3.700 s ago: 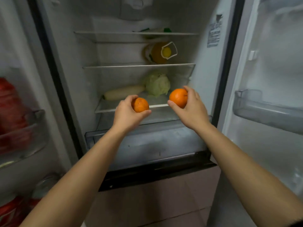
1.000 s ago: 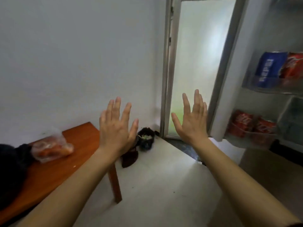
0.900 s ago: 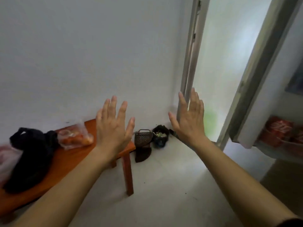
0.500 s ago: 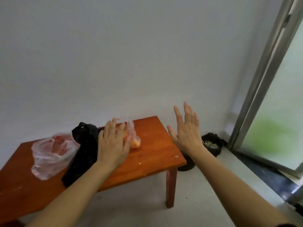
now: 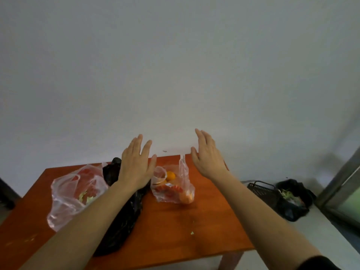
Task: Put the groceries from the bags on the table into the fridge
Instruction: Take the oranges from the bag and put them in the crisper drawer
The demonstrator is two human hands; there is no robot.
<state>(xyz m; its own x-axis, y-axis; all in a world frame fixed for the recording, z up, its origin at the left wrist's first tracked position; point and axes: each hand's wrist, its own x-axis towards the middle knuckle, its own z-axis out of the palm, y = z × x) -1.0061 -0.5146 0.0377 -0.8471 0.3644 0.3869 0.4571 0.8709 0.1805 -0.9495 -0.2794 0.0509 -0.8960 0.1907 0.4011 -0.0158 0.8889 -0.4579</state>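
Above an orange-brown table (image 5: 171, 227), a person's left hand (image 5: 136, 168) and right hand (image 5: 209, 158) are hovering with fingers straight and spread, gripping nothing. Between them, a clear bag of oranges (image 5: 173, 184) is lying on the tabletop, beside a black bag (image 5: 124, 215) and another clear bag (image 5: 76, 193) that is showing red and green contents.

Both hands raised, left hand (image 5: 135, 168) and right hand (image 5: 209, 158), fingers straight.
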